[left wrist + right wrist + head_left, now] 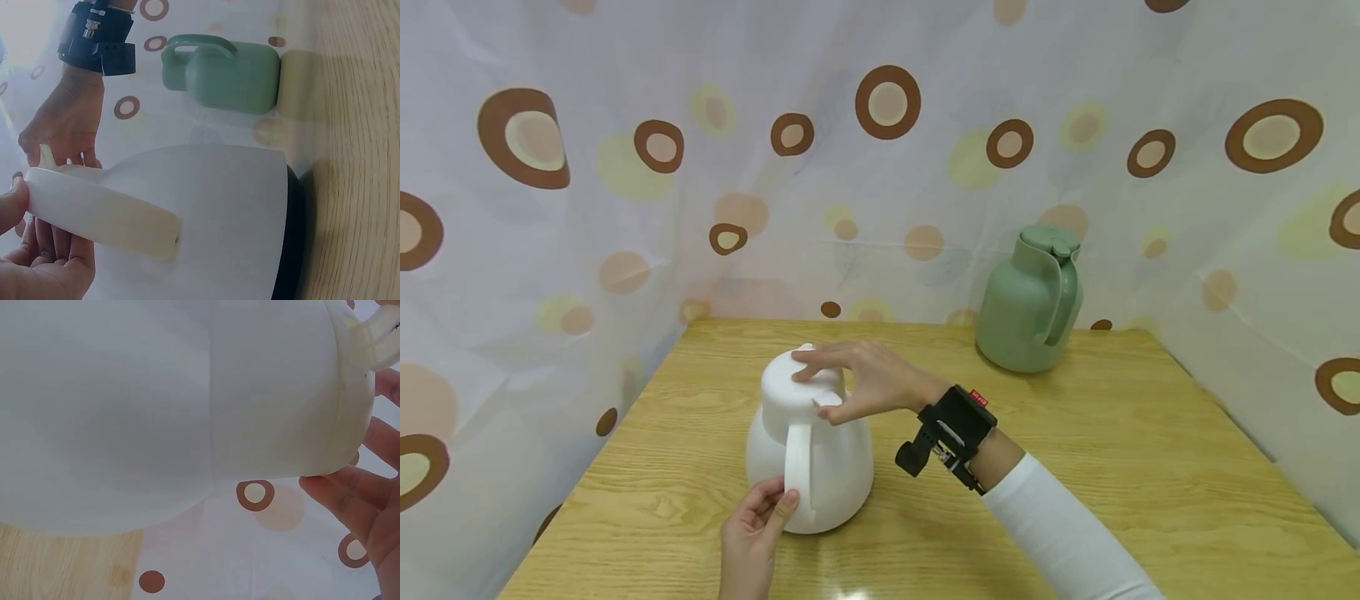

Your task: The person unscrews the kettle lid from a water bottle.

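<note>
A white thermos jug (838,475) stands on the wooden table, its handle (799,467) facing me. My left hand (756,529) pinches the handle low down between thumb and fingers. Over the jug's top, my right hand (876,383) grips the lid (790,383), with fingers spread across it and the thumb by the small lever (827,400) above the handle. In the right wrist view, fingertips (315,484) touch the lid's rim. The left wrist view shows the handle (100,212) from the side, part of it between the left thumb and fingers.
A green thermos jug (1022,317) stands at the back right of the table (1112,467), near the wall. Patterned sheeting (940,200) hangs behind the table and along both sides. A black camera strap (958,425) is on the right wrist.
</note>
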{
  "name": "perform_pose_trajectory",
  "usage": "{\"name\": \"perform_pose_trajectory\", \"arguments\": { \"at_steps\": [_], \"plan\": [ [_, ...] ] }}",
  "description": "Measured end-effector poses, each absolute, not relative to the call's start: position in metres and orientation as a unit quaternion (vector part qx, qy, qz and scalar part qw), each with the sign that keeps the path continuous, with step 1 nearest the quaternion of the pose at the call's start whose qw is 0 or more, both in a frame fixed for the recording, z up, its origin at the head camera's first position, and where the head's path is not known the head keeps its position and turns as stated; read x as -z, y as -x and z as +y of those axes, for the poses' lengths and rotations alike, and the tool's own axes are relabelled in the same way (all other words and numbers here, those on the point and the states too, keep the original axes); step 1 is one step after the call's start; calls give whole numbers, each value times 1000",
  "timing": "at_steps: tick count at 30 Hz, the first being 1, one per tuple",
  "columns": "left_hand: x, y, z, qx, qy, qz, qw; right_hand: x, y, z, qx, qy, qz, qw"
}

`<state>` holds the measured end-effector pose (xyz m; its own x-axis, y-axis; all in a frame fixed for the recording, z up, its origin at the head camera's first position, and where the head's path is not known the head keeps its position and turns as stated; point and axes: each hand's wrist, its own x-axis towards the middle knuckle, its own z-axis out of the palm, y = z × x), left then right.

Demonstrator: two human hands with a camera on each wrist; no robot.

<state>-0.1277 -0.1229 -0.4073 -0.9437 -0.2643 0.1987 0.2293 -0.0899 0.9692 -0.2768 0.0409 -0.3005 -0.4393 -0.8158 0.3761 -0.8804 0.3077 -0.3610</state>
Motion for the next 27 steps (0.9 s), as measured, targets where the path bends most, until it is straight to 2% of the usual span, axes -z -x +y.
{"name": "perform_pose_trajectory", "arguments": {
  "at_steps": [5,12,17,27],
  "plan": [
    [406,127,-125,735,-21,-657,169,303,279,40,-272,-527,-803,51],
    [403,127,-125,718,-37,-682,132,300,272,38,-257,-508,-821,48],
    [403,126,-123,703,-42,-699,121,292,255,33,-185,-489,-849,70],
    [399,126,-124,699,-66,-706,91,288,227,-12,-44,-349,-929,117]
  ]
}}
